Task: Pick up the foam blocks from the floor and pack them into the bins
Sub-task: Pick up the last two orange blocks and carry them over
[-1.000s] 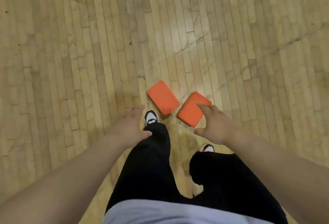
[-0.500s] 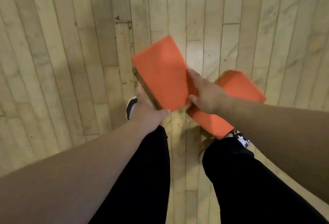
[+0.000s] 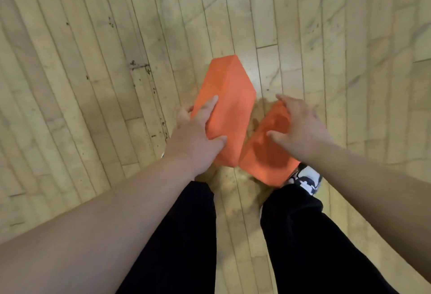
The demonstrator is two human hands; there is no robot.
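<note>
Risk: the left foam block (image 3: 229,97), at frame centre and apparently tilted up off the floor (image 3: 93,60), is gripped by the left hand (image 3: 198,139) at one edge only, so the soft foam may flex and slip free. The right hand (image 3: 300,125) is spread wide above the right foam block (image 3: 263,160), lower right of centre, and holds nothing; a shallow grasp could drop it. Both blocks are orange, flat and rectangular, and their near corners meet. No bin is visible.

I am wearing loose black trousers (image 3: 177,235) on both legs, and a white sneaker (image 3: 305,177) with black patches is showing at four o'clock from centre. My forearms (image 3: 116,212) are showing bare.
</note>
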